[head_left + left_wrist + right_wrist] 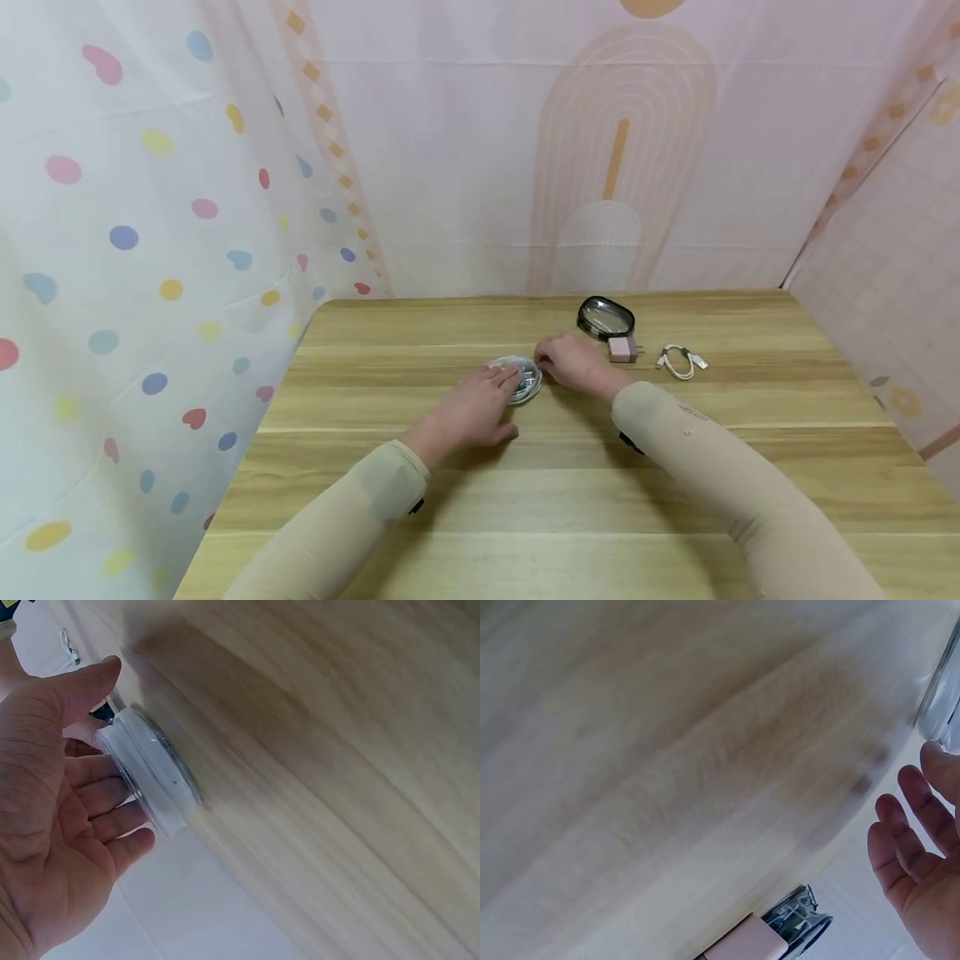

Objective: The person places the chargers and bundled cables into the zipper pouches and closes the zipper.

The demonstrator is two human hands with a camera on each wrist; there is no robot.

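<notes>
A small round clear case (531, 385) with a white rim lies on the wooden table, something blue inside it. My left hand (477, 406) rests its straight fingers on the case top, thumb held apart; in the left wrist view the white side of the case (154, 776) shows beyond the fingers. At the case's right edge is my right hand (573, 362), fingers bent. In the right wrist view a fingertip of the right hand (930, 862) meets the clear case (943, 712), the other fingers loosely curved. Whether thumb and finger pinch anything there is hidden.
Behind the right hand lies a black-rimmed clear case (606, 317), with a pink plug charger (622, 349) in front of it. Farther right is a coiled white cable (681, 363). Patterned curtains (450, 167) hang around the table's (525, 517) back and sides.
</notes>
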